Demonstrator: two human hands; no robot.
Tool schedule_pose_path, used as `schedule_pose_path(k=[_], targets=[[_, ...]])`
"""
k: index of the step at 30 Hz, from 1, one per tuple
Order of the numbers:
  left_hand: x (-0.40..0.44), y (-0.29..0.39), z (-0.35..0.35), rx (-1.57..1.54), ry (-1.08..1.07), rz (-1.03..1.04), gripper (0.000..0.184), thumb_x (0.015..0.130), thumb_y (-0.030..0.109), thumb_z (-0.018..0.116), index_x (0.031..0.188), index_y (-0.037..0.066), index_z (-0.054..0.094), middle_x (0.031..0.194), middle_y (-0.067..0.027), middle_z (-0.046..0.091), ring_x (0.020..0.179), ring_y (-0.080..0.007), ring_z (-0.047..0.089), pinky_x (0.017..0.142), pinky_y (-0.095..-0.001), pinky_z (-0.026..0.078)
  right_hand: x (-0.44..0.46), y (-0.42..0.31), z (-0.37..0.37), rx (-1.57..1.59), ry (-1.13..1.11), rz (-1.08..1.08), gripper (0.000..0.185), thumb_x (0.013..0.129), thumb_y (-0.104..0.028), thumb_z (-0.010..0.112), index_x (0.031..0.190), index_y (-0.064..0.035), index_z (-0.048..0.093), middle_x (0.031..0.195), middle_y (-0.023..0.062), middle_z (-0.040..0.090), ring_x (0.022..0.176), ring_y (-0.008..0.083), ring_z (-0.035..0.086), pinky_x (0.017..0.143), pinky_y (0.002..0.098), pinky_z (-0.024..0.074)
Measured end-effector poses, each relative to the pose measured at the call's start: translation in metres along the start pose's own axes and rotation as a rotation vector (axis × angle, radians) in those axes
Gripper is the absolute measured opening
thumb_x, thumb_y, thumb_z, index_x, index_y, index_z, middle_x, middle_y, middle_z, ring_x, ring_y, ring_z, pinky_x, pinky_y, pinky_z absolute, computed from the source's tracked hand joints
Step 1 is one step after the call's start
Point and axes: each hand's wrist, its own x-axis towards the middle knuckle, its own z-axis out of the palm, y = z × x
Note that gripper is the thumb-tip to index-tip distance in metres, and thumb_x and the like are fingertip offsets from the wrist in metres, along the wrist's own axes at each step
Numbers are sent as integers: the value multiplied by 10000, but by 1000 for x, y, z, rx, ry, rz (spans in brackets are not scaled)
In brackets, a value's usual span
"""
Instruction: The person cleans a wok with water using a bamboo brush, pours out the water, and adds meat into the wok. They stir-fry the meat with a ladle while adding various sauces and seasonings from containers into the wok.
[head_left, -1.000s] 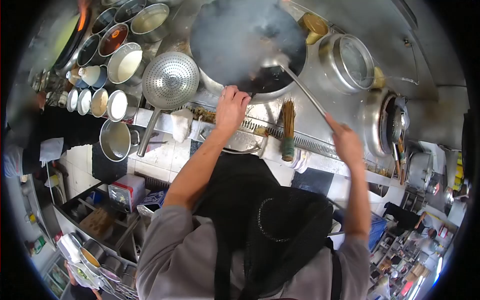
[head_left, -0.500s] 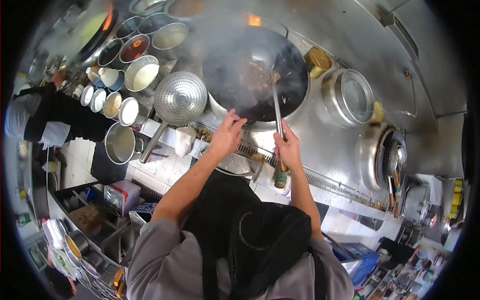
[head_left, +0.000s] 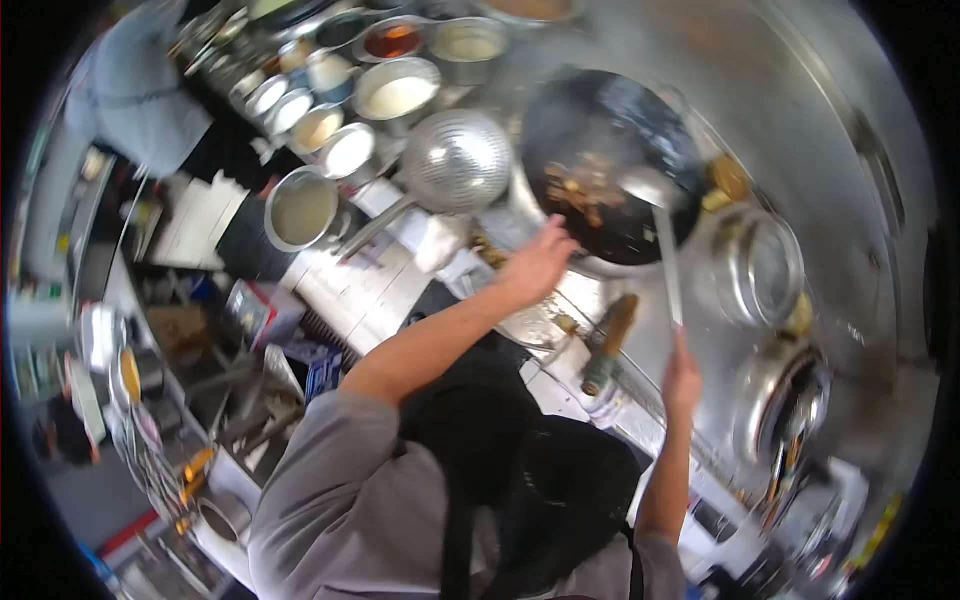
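A black wok [head_left: 640, 120] on the stove holds browned food pieces [head_left: 580, 190]. My left hand [head_left: 545, 262] is at the wok's near rim, fingers bent around the edge; what they grip is partly hidden. In my right hand [head_left: 682, 378] is the handle of a long metal ladle [head_left: 668, 250], its bowl inside the wok at the right of the food. A bamboo brush [head_left: 612, 345] lies on the stove edge between my hands. Left of the wok rests a perforated strainer [head_left: 457, 160], with a white cloth [head_left: 438, 243] below it.
Pots and bowls of sauces and seasonings [head_left: 397, 90] stand at the upper left, with a pot [head_left: 303, 210] nearer me. A lidded steel pot [head_left: 765, 265] and another wok [head_left: 785, 400] are on the right. A person [head_left: 140, 90] stands at the upper left.
The view has turned and shifted. Steam and flame over the wok have thinned, showing the food. My right hand has moved right with the ladle, away from my left hand.
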Motion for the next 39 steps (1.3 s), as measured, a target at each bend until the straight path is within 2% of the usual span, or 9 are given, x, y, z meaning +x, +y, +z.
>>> schedule_pose_path(k=[8,13,15,18,20,23,27,35,39], targets=[[-69,3,-55,-59,62,27,592,828,80,629,1385,37,434,1467,-218,369,1387,-363,369,1098,-444,407,-21,-156,4,567,153,-38,590,941,-86,604,1489,-83,388,1085,210,675,647,220,632,598,333,503],[-210,-38,-148,-311,-258,-216,518,859,115,639,1351,71,482,1411,-176,439,1265,-373,493,1002,-427,481,-25,-330,32,896,-288,-176,547,956,-97,577,1450,43,386,1386,272,516,1261,310,547,1003,357,441],[-279,-65,-177,-258,-142,-320,440,890,142,623,1313,80,523,1361,-168,488,1249,-365,508,1022,-417,462,-22,-383,63,980,-443,-234,570,949,-123,615,1448,39,394,1337,245,571,1154,254,617,932,320,477],[-370,-81,-246,-157,-39,-699,439,888,116,624,1310,58,519,1305,-209,521,1214,-389,523,1015,-421,455,-11,-462,115,1007,-605,-249,547,951,-170,623,1451,-61,429,745,127,586,597,150,480,598,318,461],[-435,-93,-270,22,113,-841,409,875,91,641,1265,21,542,1296,-224,524,1187,-396,536,1002,-415,457,0,-506,163,942,-629,-332,537,952,-197,597,1442,-55,427,867,242,662,713,326,655,686,393,506],[-513,-93,-296,78,277,-980,407,870,69,641,1264,23,547,1235,-204,565,1148,-392,555,978,-413,461,16,-556,248,834,-617,-378,547,951,-163,592,1457,-49,417,705,106,615,492,154,582,468,341,459],[-579,-71,-298,75,298,-1169,410,878,91,633,1271,25,538,1232,-213,559,1124,-399,558,964,-420,465,19,-587,327,700,-325,-588,538,938,-147,584,1439,-29,427,726,150,629,513,189,619,479,370,486],[-608,-54,-269,-119,329,-1292,424,891,128,637,1290,47,521,1252,-217,544,1175,-403,535,1005,-424,448,11,-624,263,1432,-1181,325,524,984,-217,586,1429,-39,376,673,32,510,495,107,500,411,287,430],[-592,-58,-280,-83,344,-1254,434,892,118,630,1305,55,514,1244,-205,548,1141,-386,556,965,-416,470,5,-604,243,1561,-1242,273,496,985,-204,585,1410,-43,386,691,41,522,480,128,503,410,298,441]])
